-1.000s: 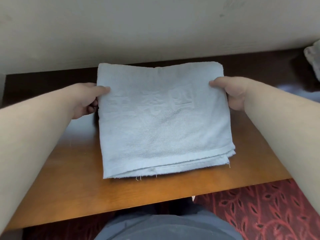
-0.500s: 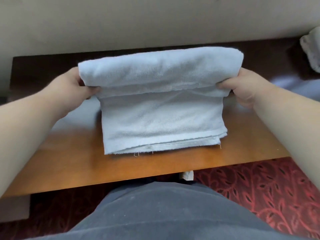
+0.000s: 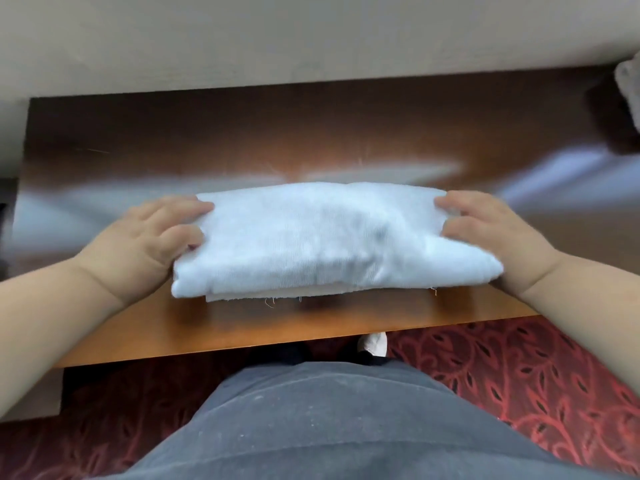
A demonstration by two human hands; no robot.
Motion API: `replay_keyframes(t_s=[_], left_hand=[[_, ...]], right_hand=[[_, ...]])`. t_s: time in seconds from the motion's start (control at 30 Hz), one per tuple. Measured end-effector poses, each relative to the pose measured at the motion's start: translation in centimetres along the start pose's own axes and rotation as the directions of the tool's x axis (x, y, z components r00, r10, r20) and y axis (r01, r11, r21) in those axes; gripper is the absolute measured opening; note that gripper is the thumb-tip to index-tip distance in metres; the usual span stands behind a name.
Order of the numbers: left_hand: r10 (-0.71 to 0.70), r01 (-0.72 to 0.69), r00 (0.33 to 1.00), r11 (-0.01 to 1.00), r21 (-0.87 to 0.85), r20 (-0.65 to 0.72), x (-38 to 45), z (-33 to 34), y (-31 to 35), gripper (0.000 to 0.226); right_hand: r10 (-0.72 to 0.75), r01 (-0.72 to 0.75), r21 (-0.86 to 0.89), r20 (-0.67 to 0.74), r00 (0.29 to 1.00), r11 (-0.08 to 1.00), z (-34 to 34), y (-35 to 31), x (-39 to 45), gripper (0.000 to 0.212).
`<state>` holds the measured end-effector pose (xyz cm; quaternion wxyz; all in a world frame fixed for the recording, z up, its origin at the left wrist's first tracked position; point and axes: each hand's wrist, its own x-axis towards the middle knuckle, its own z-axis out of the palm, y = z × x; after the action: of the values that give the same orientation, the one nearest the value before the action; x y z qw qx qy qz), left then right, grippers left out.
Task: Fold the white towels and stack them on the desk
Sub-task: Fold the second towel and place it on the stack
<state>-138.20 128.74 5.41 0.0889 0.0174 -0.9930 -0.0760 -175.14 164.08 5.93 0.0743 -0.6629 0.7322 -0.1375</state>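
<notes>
Folded over toward the body since half a second ago, the towel [image 3: 332, 240] now lies thick near the desk [image 3: 242, 327] front edge. Left hand [image 3: 145, 240] and right hand [image 3: 491, 233] seem to pinch its ends. It looks soft, light and floppy; hold both ends.

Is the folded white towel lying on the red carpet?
No, the towel lies on the wooden desk, between both hands.

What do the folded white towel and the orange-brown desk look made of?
Folded white towel: looks like cotton terry, matte and nubbly, with loose threads at its hem. Orange-brown desk: wood or wood-look laminate, can't tell which; smooth and glossy, with bright reflections across the far surface.
</notes>
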Motion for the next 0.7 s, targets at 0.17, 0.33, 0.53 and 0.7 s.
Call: replay_keyframes(t_s=[0.17, 0.33, 0.53, 0.7], left_hand=[[0.075, -0.078, 0.991, 0.997, 0.026, 0.107, -1.0, 0.7, 0.8, 0.016], [0.043, -0.043, 0.981, 0.999, -0.004, 0.191, 0.1, -0.5, 1.7, 0.022], [-0.888, 0.913, 0.243, 0.073, -0.401, 0.391, 3.9, -1.2, 3.3, 0.055], [-0.763, 0.859, 0.032, -0.309, -0.409, 0.645, 5.1, 0.6, 6.9, 0.095]], right_hand=[[-0.100, 0.128, -0.198, 0.144, 0.984, 0.972, 1.9, 0.8, -1.5, 0.021], [0.012, 0.007, -0.084, 0.226, 0.974, 0.996, -0.4, 0.4, 0.1, 0.039], [0.848, -0.901, 0.383, 0.392, 0.358, 0.203, -1.5, -1.6, 2.3, 0.049], [0.867, -0.851, 0.525, 0.432, 0.247, -0.020, 1.6, -4.0, 2.7, 0.090]])
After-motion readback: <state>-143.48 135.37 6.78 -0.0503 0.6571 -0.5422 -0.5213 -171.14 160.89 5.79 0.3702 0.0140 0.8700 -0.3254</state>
